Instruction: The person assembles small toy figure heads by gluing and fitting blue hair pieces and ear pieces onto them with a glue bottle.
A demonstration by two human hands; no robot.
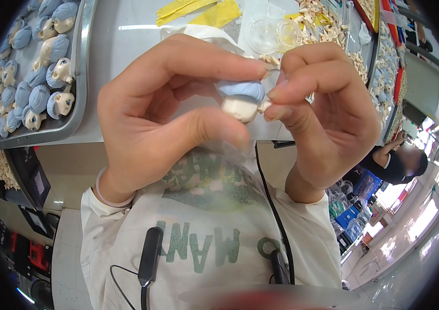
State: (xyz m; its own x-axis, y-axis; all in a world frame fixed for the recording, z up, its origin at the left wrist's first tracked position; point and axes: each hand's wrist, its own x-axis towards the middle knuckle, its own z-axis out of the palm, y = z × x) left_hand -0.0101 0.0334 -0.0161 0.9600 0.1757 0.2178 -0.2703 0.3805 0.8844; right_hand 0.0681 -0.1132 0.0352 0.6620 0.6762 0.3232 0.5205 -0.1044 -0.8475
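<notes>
My left hand (152, 103) holds a small doll head (242, 106) with light blue moulded hair and a cream lower part, between its fingers and thumb. The head's face does not show from here. Close against its right side, my right hand (333, 103) pinches a tiny cream piece (264, 106) between thumb and forefinger. The piece seems to touch the head, though I cannot tell whether it is set in. Both hands are raised over the near edge of the white table (113, 57).
A metal tray (81, 77) at the left bears many similar blue-haired heads. Far right lie a heap of small cream pieces (325, 23), a clear round dish (266, 33) and yellow strips (214, 14). More trays line the right side. Another person (392, 163) is farther right.
</notes>
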